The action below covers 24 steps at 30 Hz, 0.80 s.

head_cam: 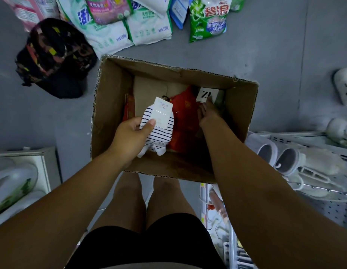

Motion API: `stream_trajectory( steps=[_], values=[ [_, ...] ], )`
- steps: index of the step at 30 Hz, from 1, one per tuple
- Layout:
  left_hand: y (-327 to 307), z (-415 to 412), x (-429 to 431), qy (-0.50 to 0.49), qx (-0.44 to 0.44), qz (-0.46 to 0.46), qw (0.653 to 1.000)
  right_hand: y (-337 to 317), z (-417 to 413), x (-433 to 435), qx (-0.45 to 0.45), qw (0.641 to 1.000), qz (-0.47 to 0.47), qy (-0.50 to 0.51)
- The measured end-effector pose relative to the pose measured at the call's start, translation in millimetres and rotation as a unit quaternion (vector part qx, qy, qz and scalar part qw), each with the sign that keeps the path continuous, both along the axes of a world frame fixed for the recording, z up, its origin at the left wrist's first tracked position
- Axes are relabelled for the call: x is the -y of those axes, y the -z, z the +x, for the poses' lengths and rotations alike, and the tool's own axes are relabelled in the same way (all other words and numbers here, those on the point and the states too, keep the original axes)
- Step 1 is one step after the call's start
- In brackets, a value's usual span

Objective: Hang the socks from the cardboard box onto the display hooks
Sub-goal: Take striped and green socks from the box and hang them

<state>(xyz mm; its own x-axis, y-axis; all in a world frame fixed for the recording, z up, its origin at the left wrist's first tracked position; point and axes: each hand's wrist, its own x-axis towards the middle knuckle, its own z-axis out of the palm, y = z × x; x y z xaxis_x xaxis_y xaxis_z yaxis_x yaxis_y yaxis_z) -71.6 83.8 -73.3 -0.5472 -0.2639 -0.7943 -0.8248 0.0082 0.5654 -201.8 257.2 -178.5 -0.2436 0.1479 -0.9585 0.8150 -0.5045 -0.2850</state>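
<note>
While the left hand (132, 133) holds the striped socks (159, 131) above the cardboard box (110, 105), thumb laid across the paper card and fingers curled underneath, the right hand (209, 113) reaches deep inside, fingers stretched and close together, tips at the near edge of the grey pair (204, 95) with the black-and-white card. No pinch on it is visible; whether the tips touch or stop just short, cannot tell

Red socks (183, 117) lie on the box floor between the two hands, just inward of the right palm

Step in hand (judged): picking up a second pair before going to the hooks

Notes on doing it well:
- Slide the right fingertips under the far card, thumb on top, and lift by the stiff card rather than the soft fabric, so the pair comes up flat
- Lift straight up; the box wall stands close beyond the right fingertips and could snag the card
- Keep the left thumb low on its card so the small black hanger (165, 98) beyond the thumb stays free for hooking
- Pegboard rack (335, 212) stands outside the right forearm; which hooks are for socks is not clear from this view
</note>
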Motion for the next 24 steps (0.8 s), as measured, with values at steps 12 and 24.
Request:
stream_trajectory(
  steps=[12, 24],
  values=[
    [-44.8, 14.0, 14.3, -0.013, -0.039, -0.008, 0.999, -99.9, 73.0, -12.0, -0.091, 0.994, -0.048, -0.031],
    [-141.5, 18.2, 5.6, -0.048, -0.1, 0.195, 0.975, -243.7, 161.5, 35.7, -0.13, 0.99, -0.051, -0.032]
  ],
)
